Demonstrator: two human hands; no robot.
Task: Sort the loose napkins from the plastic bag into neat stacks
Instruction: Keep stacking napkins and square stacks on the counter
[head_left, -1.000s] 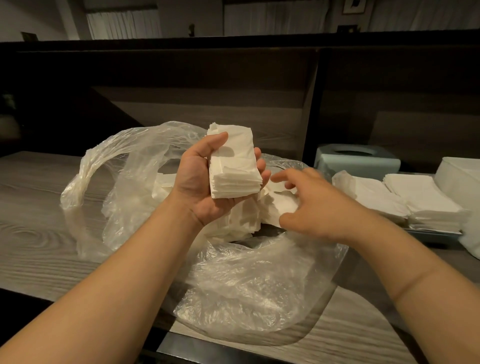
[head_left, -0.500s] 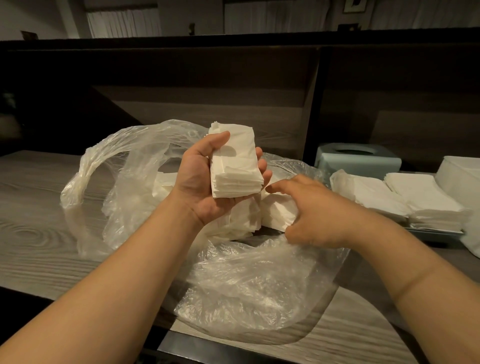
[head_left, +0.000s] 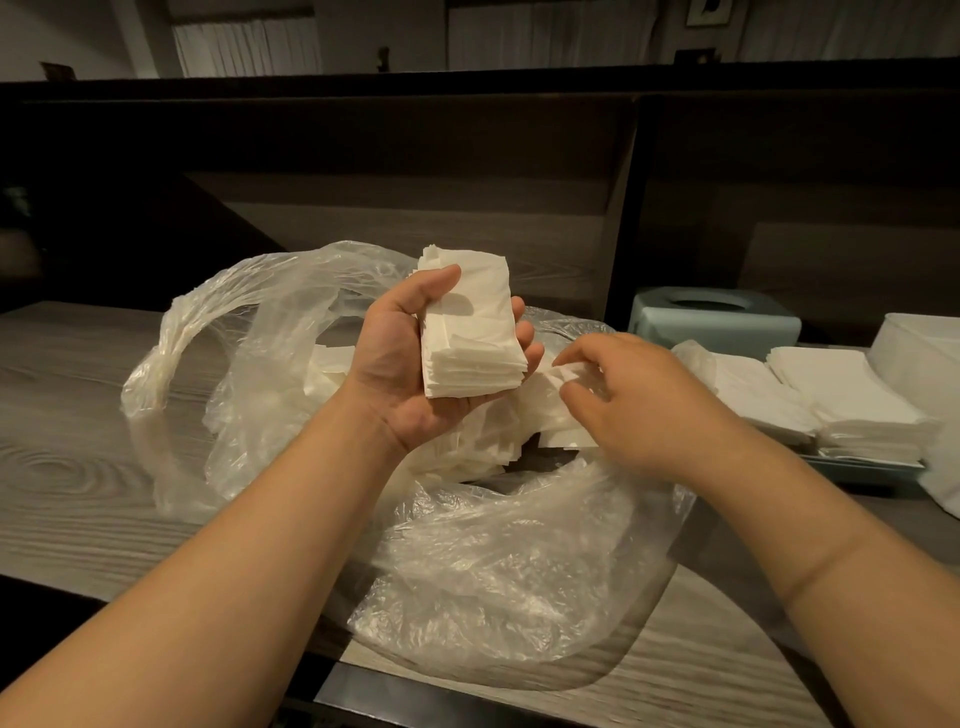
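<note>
Napkins in hand: left hand (head_left: 415, 358) palm up above the bag, thumb across the top sheet and fingers curled under, gripping a squared stack of white napkins (head_left: 470, 332); stack held raised, tilted slightly toward the camera. Right hand (head_left: 631, 405) just right of it, palm down, thumb and forefinger pinching the edge of a loose napkin (head_left: 569, 371) that lies on the heap. Loose napkin heap (head_left: 498, 431) sits inside the open mouth of the clear plastic bag (head_left: 498, 566); sheets overlap at mixed angles. Bag lies crumpled on the grey wood-grain worktop (head_left: 78, 467), its handle loop (head_left: 171, 332) standing up at left. At right, two sorted stacks of napkins (head_left: 841, 400) side by side on a pale blue tray (head_left: 872, 470), well apart from the bag's mouth. Behind them a pale blue tissue box (head_left: 717, 317) with an oval opening. White container (head_left: 919, 353) at far right edge, partly out of frame. Dark wooden partition (head_left: 415, 156) behind the worktop.
</note>
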